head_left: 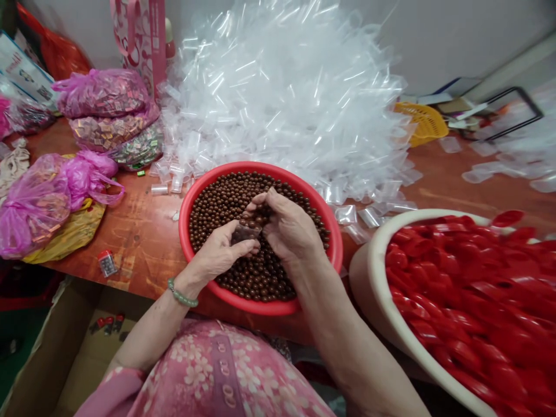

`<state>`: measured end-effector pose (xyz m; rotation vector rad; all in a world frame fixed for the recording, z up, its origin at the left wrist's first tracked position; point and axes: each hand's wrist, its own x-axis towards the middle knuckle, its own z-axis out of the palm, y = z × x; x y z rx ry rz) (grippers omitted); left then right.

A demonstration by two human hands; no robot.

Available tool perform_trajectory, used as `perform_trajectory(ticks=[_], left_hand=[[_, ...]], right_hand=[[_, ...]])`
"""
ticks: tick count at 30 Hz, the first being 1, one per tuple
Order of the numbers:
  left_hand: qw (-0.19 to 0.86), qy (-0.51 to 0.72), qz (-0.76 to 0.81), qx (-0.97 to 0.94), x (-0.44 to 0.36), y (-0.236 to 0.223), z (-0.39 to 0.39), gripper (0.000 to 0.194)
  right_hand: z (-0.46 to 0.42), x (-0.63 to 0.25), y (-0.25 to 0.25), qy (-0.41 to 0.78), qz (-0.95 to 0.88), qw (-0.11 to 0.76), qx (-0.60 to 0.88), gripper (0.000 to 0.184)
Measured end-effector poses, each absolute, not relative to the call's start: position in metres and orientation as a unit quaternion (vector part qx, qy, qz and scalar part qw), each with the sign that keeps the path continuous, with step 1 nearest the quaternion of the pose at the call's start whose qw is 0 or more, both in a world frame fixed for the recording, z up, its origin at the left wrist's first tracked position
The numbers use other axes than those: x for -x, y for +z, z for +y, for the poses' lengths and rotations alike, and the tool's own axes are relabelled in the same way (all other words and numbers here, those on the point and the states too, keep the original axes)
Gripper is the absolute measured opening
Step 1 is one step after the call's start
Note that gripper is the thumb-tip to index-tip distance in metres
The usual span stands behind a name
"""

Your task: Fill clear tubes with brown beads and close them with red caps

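Note:
A red basin [260, 307] full of shiny brown balls [217, 200] stands in front of me. Above the balls, my left hand [221, 249] grips a small clear plastic container [245, 233], which looks dark with brown balls inside. My right hand [289, 226] is cupped at the container's mouth, its fingers curled around a few brown balls [256, 220]. The palm side of the right hand is partly hidden from me.
Behind the basin rises a big heap of clear plastic containers [282, 98]. To the right stands a cream tub [377, 272] of red plastic lids [478, 301]. Pink bags [104, 92], a small filled container with a red cap [106, 263] and a cardboard box [65, 341] are on the left.

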<state>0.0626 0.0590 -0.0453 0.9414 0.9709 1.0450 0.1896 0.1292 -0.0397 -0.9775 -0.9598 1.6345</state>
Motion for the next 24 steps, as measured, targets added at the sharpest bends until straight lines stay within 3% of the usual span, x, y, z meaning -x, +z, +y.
perform_trajectory(ticks=[7,17,24], left_hand=[[0.686,0.454,0.387,-0.417,-0.054,-0.044,0.061,0.042],[0.676,0.457,0.396,-0.421,-0.049,-0.05,0.053,0.045],[0.672,0.464,0.4,-0.417,-0.047,-0.053,0.049,0.046]], right_hand=[[0.123,-0.219,-0.036,0.606,-0.61,0.389,0.33,0.037],[0.121,-0.212,-0.03,0.656,-0.643,0.316,0.235,0.034],[0.116,-0.206,-0.027,0.653,-0.645,0.309,0.251,0.035]])
